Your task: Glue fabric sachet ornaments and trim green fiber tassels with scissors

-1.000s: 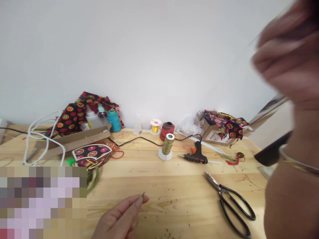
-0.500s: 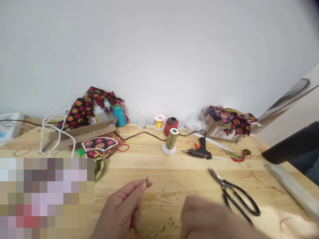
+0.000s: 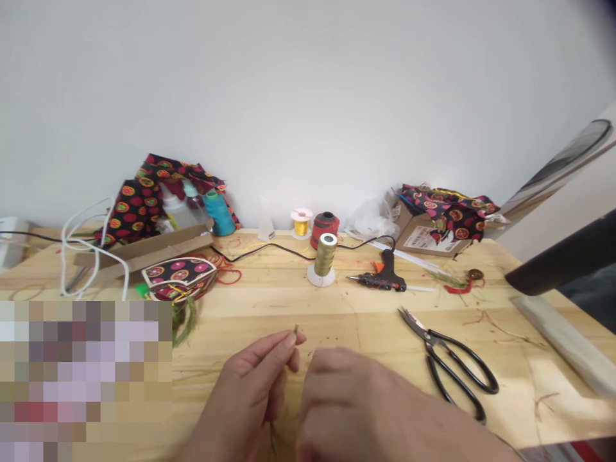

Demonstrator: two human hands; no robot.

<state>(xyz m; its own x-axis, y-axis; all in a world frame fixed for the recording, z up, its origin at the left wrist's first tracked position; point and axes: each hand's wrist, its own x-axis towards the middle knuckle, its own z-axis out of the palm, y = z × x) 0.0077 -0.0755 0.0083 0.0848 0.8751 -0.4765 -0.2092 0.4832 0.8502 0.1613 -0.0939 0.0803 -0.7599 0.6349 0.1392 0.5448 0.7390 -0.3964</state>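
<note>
My left hand [image 3: 260,378] pinches a short tuft of olive thread [image 3: 296,329] between thumb and forefinger, its tip poking up past them. Close on its right is my right hand [image 3: 351,404], fingers curled in and slightly blurred; whatever it may hold is hidden. Dark strands hang in the gap between the hands. Beyond them an olive thread spool [image 3: 326,260] stands upright on a white base. Black-handled scissors [image 3: 445,359] lie to the right of my right hand, blades slightly apart and pointing away.
A glue gun [image 3: 382,279] lies behind the scissors. Red [image 3: 325,230] and yellow [image 3: 301,226] spools stand near the wall. Patterned fabric covers a box [image 3: 428,237] at right. At left are a teal thread cone [image 3: 219,213], a cardboard tray [image 3: 144,256] and a patterned fabric piece [image 3: 178,276].
My right hand has moved left, close beside my left hand. The left hand keeps its pinch and sits slightly further right and up. The whole view has shifted a little.
</note>
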